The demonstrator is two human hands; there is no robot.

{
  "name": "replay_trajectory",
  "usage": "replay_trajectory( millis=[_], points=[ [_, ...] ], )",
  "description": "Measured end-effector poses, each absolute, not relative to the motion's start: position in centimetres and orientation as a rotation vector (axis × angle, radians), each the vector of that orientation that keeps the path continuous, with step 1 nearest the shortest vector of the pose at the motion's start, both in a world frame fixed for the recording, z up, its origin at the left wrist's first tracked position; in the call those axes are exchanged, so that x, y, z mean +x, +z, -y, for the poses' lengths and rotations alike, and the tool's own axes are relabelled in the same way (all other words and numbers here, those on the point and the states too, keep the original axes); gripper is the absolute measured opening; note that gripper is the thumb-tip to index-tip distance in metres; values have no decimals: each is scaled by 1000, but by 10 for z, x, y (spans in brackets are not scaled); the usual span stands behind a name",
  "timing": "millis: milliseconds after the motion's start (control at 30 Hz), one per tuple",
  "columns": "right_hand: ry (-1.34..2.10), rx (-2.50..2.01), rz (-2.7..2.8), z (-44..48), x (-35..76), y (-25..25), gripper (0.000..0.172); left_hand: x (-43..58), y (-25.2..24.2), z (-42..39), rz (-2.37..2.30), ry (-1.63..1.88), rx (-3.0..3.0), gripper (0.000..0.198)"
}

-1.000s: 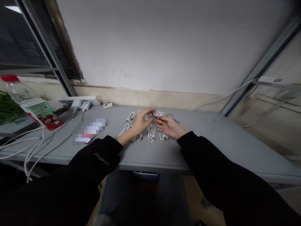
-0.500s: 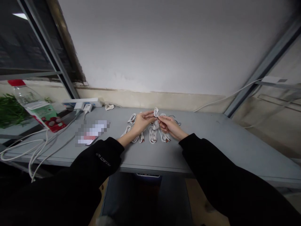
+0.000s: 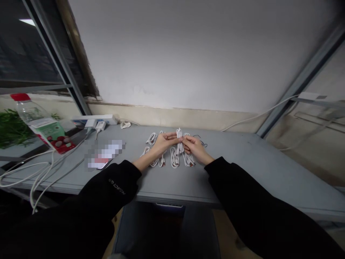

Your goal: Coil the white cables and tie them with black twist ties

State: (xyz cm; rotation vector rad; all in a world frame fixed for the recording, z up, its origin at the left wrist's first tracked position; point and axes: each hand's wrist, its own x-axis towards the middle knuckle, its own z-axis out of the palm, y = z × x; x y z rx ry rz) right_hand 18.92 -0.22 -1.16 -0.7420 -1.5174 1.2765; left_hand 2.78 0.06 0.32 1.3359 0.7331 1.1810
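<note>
White bundled cable (image 3: 179,136) held upright above bench (image 3: 172,185). Left hand (image 3: 163,141) grips it between thumb and fingers; right hand (image 3: 193,145) pinches its middle. Coiled cables (image 3: 175,158) lie below. Clear bottle (image 3: 39,120) at far left, red cap (image 3: 20,97) on; contents indistinct.

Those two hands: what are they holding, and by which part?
A coiled white cable, pinched around its middle by the left hand and right hand.

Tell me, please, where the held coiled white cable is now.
In the head view, the coiled white cable is just right of centre, held by the left hand and the right hand above the grey desk, near other coiled cables.
</note>
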Motion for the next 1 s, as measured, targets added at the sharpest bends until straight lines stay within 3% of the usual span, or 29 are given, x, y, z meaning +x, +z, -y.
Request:
replay_trajectory(
  millis=[167,433,733,867,1000],
  points=[
    [1457,-746,1458,1,190,-12,39,25,2,-10,-819,1211,1247,35],
    [1135,-876,1440,-11,204,-10,44,-23,27,-30,-1299,1328,1357,10],
    [840,-1057,1300,-35,221,-15,42,-76,18,-50,-2188,641,2006,4],
    [800,-1093,1312,-42,225,-22,43,-79,5,-55,-2295,532,1987,25],
    [773,-1100,1316,-48,229,-28,44,-84,1,-58,-2325,505,1896,32]
  ],
)
